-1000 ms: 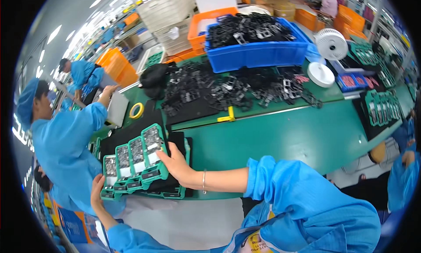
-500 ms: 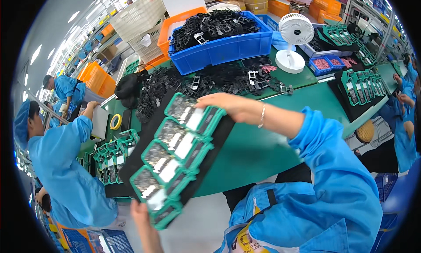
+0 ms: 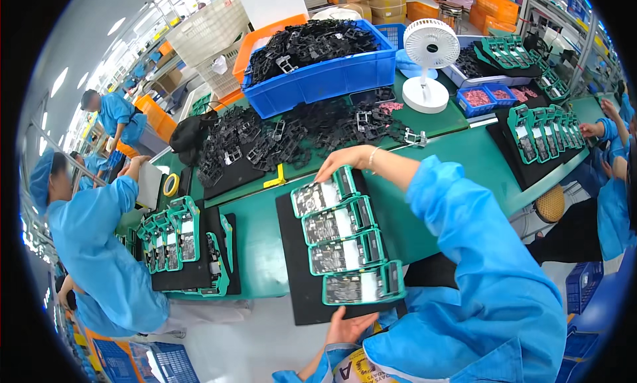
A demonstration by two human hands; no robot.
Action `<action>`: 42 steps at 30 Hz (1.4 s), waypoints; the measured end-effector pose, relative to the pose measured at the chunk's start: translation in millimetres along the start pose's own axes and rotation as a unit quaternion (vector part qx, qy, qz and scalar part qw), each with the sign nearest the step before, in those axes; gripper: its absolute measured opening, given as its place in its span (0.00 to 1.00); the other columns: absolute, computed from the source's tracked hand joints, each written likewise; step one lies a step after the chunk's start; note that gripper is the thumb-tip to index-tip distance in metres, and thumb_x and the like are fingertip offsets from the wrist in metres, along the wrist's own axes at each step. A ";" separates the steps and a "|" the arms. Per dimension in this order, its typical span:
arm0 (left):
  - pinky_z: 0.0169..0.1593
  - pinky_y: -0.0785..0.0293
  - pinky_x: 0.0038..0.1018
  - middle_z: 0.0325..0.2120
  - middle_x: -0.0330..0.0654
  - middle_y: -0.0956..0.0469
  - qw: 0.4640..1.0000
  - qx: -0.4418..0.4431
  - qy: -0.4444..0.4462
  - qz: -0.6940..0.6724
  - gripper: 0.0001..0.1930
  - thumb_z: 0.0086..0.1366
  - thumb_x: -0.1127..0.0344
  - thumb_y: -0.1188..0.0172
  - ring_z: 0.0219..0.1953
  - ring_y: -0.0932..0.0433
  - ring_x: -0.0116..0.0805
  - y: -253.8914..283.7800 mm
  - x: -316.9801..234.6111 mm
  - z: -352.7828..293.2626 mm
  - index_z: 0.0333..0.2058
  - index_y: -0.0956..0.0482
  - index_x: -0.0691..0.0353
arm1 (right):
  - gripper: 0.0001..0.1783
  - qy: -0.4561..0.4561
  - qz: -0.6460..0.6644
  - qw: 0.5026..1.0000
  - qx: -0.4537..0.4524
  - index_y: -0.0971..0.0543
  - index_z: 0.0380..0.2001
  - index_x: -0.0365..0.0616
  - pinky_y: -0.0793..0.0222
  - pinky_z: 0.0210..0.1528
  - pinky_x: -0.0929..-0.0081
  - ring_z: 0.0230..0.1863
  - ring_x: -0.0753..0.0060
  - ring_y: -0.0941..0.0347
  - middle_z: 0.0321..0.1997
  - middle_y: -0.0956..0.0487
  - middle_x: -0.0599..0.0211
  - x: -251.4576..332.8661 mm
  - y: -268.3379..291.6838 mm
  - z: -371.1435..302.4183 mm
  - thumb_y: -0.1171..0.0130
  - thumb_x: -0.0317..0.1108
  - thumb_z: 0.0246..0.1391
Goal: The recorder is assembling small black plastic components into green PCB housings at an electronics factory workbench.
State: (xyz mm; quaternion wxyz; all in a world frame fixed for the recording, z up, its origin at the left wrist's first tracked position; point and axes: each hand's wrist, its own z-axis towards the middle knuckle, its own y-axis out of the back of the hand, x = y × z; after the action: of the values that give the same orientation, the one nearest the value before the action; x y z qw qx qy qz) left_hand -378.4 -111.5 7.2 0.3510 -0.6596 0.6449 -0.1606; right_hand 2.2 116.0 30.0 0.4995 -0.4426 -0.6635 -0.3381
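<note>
A black board point(image 3: 290, 250) carries a row of several green frames point(image 3: 391, 283) with circuit boards set in them. It lies over the near edge of the green table, its near end sticking out toward me. My right hand point(image 3: 348, 161) grips the far end of the row, its fingers bent over the farthest frame. At the near edge of the board is my left hand point(image 3: 346, 330), thumb touching the edge and the other fingers spread out.
Left of the board stand more green frames point(image 3: 169, 240) beside a co-worker in blue point(image 3: 106, 244). A yellow-handled tool point(image 3: 275, 177) lies behind, near piled black plastic parts point(image 3: 232, 144). Farther back are a blue crate point(image 3: 325, 84) and a white fan point(image 3: 428, 64). More frames point(image 3: 541, 134) stand at right.
The board has swung from a slant at the left to nearly straight in front of me, moving right. The yellow-handled tool and the frames at left have come into sight.
</note>
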 end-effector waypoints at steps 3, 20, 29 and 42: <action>0.72 0.53 0.37 0.68 0.55 0.48 0.988 0.051 0.145 0.027 0.43 0.71 0.42 0.56 0.70 0.47 0.43 -35.1 19.9 21.0 0.68 0.58 0.71 | 0.16 0.056 -0.002 0.998 -0.039 0.15 0.41 0.39 0.28 0.50 0.77 0.43 0.77 0.22 0.40 0.15 0.64 -8.7 7.6 11.5 0.31 0.38 0.51; 0.61 0.36 0.36 0.51 0.55 0.26 0.974 0.218 -0.044 -0.039 0.37 0.74 0.39 0.69 0.45 0.25 0.38 -202.6 151.8 181.8 0.63 0.39 0.70 | 0.24 0.006 -0.673 0.648 -0.356 0.21 0.37 0.46 0.24 0.38 0.60 0.40 0.55 0.24 0.37 0.25 0.61 -64.1 83.8 -199.3 0.26 0.35 0.31; 0.50 0.27 0.31 0.45 0.44 0.22 0.684 0.591 0.159 0.398 0.18 0.72 0.60 0.50 0.48 0.24 0.38 -148.2 157.0 151.4 0.57 0.28 0.56 | 0.08 0.079 -0.434 0.703 -0.557 0.17 0.32 0.39 0.28 0.39 0.64 0.36 0.52 0.24 0.33 0.23 0.54 -28.0 48.7 -257.6 0.39 0.24 0.45; 0.62 0.40 0.38 0.52 0.53 0.27 0.585 -0.185 -0.440 0.655 0.25 0.75 0.56 0.59 0.56 0.32 0.48 -35.5 -186.3 105.7 0.60 0.34 0.71 | 0.14 0.111 -0.385 0.591 -0.700 0.16 0.40 0.42 0.26 0.33 0.74 0.32 0.68 0.22 0.35 0.18 0.63 -19.2 -108.8 -210.0 0.34 0.22 0.47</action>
State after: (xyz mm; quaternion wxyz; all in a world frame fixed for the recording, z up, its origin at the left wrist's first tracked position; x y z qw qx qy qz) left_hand -303.7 92.3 1.7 0.4721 -0.0993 0.6850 0.5459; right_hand -20.1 -117.2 68.0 -0.0711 -0.3183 -0.2705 -0.9058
